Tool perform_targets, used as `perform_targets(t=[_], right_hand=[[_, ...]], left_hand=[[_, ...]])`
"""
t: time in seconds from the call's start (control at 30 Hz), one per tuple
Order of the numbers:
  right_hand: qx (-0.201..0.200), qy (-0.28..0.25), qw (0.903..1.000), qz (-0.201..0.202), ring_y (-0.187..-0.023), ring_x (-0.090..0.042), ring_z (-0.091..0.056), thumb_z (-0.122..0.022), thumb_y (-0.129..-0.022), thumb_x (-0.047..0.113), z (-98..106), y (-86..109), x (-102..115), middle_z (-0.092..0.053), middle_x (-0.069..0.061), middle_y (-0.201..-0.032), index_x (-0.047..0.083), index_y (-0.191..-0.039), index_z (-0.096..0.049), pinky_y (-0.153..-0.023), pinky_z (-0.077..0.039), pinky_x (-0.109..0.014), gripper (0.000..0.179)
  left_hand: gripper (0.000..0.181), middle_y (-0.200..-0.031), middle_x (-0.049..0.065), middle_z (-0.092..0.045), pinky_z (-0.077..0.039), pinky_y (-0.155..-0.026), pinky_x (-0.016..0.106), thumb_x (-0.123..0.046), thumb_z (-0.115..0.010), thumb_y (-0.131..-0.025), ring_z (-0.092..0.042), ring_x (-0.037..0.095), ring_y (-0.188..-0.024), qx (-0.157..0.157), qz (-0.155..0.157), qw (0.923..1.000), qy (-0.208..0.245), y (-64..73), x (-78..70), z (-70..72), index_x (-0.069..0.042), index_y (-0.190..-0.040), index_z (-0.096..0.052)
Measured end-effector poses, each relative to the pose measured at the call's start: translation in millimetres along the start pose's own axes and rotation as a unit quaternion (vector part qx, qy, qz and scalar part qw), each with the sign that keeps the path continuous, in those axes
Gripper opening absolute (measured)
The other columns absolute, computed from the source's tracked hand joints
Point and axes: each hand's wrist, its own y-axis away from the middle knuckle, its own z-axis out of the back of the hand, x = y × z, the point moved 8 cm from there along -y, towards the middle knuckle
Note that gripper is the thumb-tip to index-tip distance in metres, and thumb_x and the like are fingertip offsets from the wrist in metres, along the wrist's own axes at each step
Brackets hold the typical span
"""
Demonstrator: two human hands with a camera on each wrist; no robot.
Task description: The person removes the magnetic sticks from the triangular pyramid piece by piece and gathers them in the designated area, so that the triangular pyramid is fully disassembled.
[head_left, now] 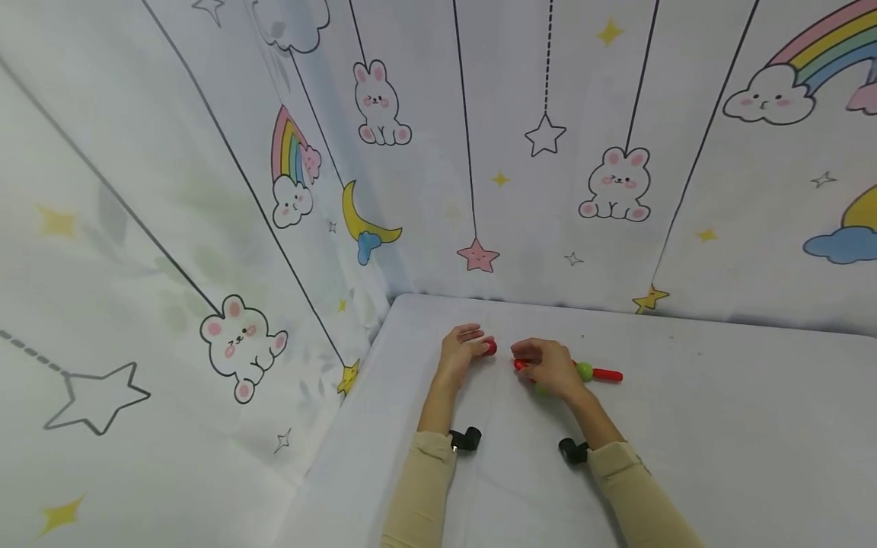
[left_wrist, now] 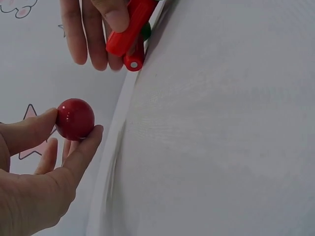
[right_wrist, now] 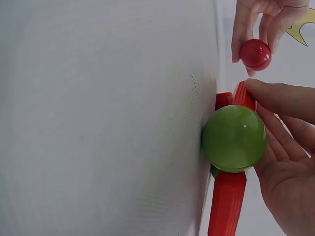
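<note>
My left hand (head_left: 459,354) pinches a glossy red ball (left_wrist: 75,119) between thumb and fingers, slightly above the white table. To its right, my right hand (head_left: 553,368) holds a red stick (right_wrist: 228,204) that carries a green ball (right_wrist: 235,138); in the right wrist view its thumb presses near the stick's far end. Close behind that stick lies another red piece (left_wrist: 134,61), whose round end has a pale centre. From beyond the right hand, a red rod (head_left: 607,375) with a green ball (head_left: 585,371) sticks out. The right hand covers much of both pieces.
A white-covered table (head_left: 719,441) spreads under both hands. Behind it and along its left hang white curtains (head_left: 425,190) printed with bunnies, stars and rainbows. A small black wrist device (head_left: 468,439) sits on the left forearm, another (head_left: 572,451) on the right.
</note>
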Motion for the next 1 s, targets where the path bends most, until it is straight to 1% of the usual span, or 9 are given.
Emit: perform_targets(t=[0.13,0.3,0.4,0.5,0.77,0.87,1.0], right_hand=[[0.012,0.0,0.9999,0.003,-0.114,-0.027,-0.07,-0.079,-0.087,-0.003,-3,-1.7,-1,-0.074,-0.01,-0.122,0.006,-0.127,-0.071,-0.089,-0.061,-0.041,0.041],[0.018,0.007,0.9998,-0.002,-0.112,-0.025,-0.071,-0.08,-0.086,-0.003,-7,-2.7,-3,-0.075,-0.008,-0.121,0.007,-0.126,-0.072,-0.087,-0.061,-0.04,0.042],[0.02,0.009,0.9998,-0.005,-0.112,-0.025,-0.071,-0.081,-0.086,-0.003,-8,-1.6,-3,-0.075,-0.007,-0.121,0.007,-0.126,-0.072,-0.085,-0.062,-0.038,0.043],[0.022,0.008,0.9997,-0.006,-0.112,-0.024,-0.071,-0.081,-0.086,-0.003,-8,-0.1,-3,-0.074,-0.007,-0.122,0.007,-0.128,-0.072,-0.087,-0.062,-0.038,0.044],[0.022,0.01,0.9997,0.0,-0.113,-0.024,-0.07,-0.08,-0.086,-0.004,-7,2.0,-2,-0.074,-0.007,-0.124,0.007,-0.128,-0.071,-0.093,-0.059,-0.043,0.044],[0.019,0.01,0.9998,0.0,-0.113,-0.024,-0.07,-0.079,-0.087,-0.003,-5,2.8,-2,-0.073,-0.008,-0.124,0.007,-0.129,-0.071,-0.093,-0.059,-0.043,0.044],[0.014,0.007,0.9999,-0.003,-0.113,-0.024,-0.07,-0.079,-0.088,-0.001,-2,3.0,-1,-0.073,-0.01,-0.125,0.007,-0.129,-0.071,-0.091,-0.06,-0.041,0.042]], left_hand=[[0.055,-0.142,0.032,-0.056,-0.058,-0.089,0.028,0.01,-0.07,-0.09,-0.07,0.031,-0.118,0.0,-0.001,1.0,-0.003,-3.4,-2.5,0.7,0.007,-0.142,-0.054],[0.053,-0.141,0.034,-0.056,-0.058,-0.09,0.032,0.013,-0.071,-0.087,-0.071,0.033,-0.115,-0.013,-0.005,0.9998,-0.012,-5.9,-7.3,3.0,0.007,-0.138,-0.056],[0.057,-0.14,0.035,-0.055,-0.059,-0.089,0.032,0.016,-0.07,-0.086,-0.071,0.034,-0.115,-0.018,-0.007,0.9997,-0.012,-8.3,-8.8,5.0,0.011,-0.14,-0.053],[0.056,-0.139,0.035,-0.055,-0.06,-0.087,0.032,0.018,-0.069,-0.085,-0.071,0.036,-0.114,-0.023,-0.009,0.9996,-0.016,-11.5,-7.9,6.8,0.011,-0.139,-0.053],[0.053,-0.134,0.033,-0.059,-0.06,-0.088,0.032,0.017,-0.071,-0.085,-0.071,0.036,-0.113,-0.046,-0.014,0.9975,-0.052,-19.0,-4.6,14.5,0.009,-0.136,-0.057],[0.053,-0.133,0.032,-0.06,-0.06,-0.088,0.033,0.017,-0.072,-0.085,-0.072,0.035,-0.112,-0.051,-0.016,0.9968,-0.059,-20.6,-5.9,15.7,0.009,-0.135,-0.058],[0.053,-0.132,0.03,-0.062,-0.06,-0.086,0.031,0.016,-0.073,-0.085,-0.073,0.031,-0.109,-0.051,-0.019,0.9954,-0.079,-26.7,-7.8,16.6,0.008,-0.135,-0.058]])
